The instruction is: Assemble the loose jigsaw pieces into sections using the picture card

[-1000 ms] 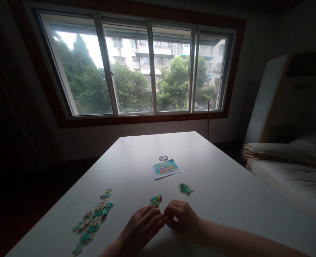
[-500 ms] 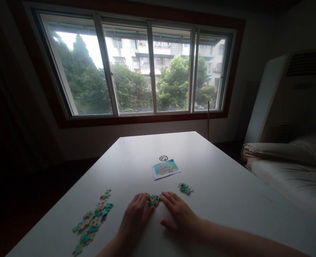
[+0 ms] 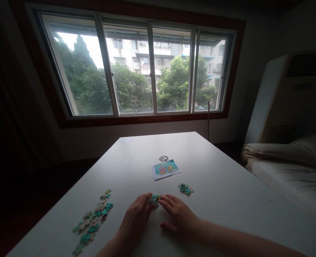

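Note:
Between my hands, a small heap of jigsaw puzzle pieces (image 3: 155,200) in green, yellow and dark colours lies on the white table (image 3: 217,189). My left hand (image 3: 137,212) is against the heap's left side, its fingers stretched forward and close together. On the opposite side, my right hand (image 3: 178,214) touches the heap with its fingertips, the thumb spread well away from the fingers. Neither hand visibly lifts a piece. Some of the heap is hidden behind the fingers.
To the left spreads a long pile of puzzle pieces (image 3: 93,221). A smaller cluster (image 3: 186,189) lies to the right, beyond my right hand. Farther back are a cartoon picture sheet (image 3: 166,169) and a round table hole (image 3: 163,158). A sofa (image 3: 289,171) stands at right.
My fingers have shifted slightly around the small heap, the right fingertips a little to the left. The other piles and the picture sheet stay where they were.

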Demonstrator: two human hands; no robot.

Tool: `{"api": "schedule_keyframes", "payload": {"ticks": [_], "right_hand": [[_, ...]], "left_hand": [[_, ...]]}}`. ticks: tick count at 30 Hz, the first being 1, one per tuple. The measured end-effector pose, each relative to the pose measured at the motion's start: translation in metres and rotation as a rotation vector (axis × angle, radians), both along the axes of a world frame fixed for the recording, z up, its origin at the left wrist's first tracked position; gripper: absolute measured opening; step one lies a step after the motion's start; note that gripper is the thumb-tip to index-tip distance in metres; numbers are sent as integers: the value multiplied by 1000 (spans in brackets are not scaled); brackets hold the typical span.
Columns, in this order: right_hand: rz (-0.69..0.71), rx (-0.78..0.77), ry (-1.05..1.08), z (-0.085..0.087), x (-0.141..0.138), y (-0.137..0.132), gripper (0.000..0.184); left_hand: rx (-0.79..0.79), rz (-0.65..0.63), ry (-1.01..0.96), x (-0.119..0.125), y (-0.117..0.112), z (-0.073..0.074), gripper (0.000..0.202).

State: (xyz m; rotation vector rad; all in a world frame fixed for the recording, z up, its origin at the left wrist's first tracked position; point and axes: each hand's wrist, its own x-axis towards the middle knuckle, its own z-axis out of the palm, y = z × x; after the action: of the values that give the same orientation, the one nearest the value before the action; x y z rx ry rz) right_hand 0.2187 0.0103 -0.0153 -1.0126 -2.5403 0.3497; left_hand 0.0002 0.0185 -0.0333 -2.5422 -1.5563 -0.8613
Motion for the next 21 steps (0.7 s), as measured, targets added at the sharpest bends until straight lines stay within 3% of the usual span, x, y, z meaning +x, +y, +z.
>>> {"api": "schedule_keyframes", "payload": {"ticks": [5, 13, 21], "right_hand": [[3, 2, 4, 0, 1, 0, 62], [0, -9, -8, 0, 0, 0, 61], [4, -13, 0, -2, 0, 1, 61]], "left_hand": [[142, 65, 110, -14, 13, -14, 32], [-81, 388, 341, -38, 32, 0, 35], [-108, 434, 358, -47, 37, 1, 37]]}}
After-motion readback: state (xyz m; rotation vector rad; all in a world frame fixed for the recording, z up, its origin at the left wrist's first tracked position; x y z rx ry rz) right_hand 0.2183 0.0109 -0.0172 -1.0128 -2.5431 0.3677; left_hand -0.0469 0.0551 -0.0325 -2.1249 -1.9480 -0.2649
